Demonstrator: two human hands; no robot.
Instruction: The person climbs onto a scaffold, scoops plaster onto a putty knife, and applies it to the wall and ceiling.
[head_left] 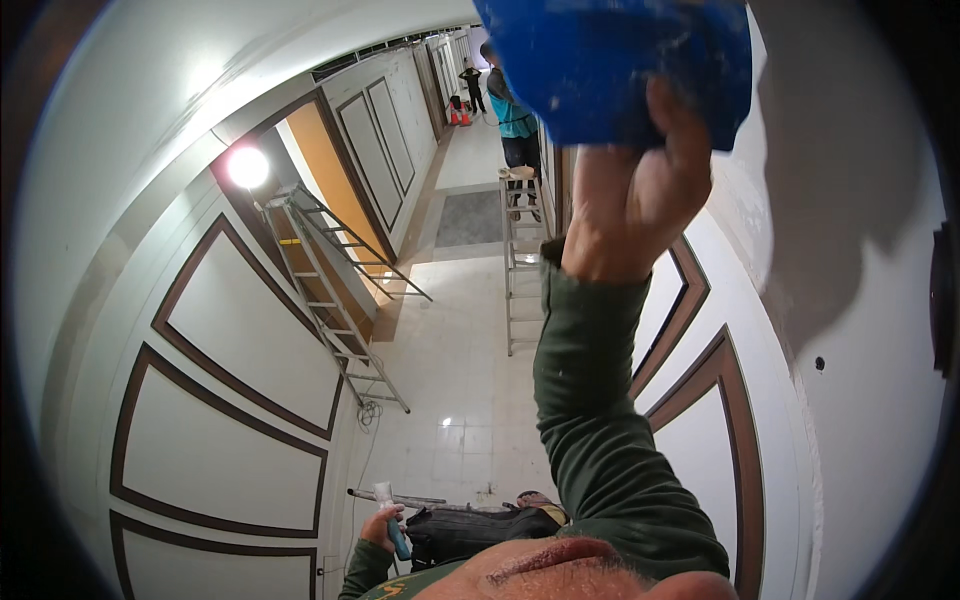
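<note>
My right hand [645,205] is raised high, its fingers gripping a scuffed blue flat plastic tool [610,60] that fills the top right of the view. The green sleeve [590,400] runs up to it from below. Low at bottom left, my left hand [378,528] is closed round a slim tool [398,540] with a teal handle and a pale upper end, beside my dark trousers [450,530].
An aluminium ladder [325,305] leans open at left beside a glowing lamp [247,165]. Another ladder [522,290] stands ahead, near a person [515,115] in turquoise. A distant person [473,88] stands by orange cones [462,116]. Panelled walls [220,440] flank the corridor; cable [368,412] lies left.
</note>
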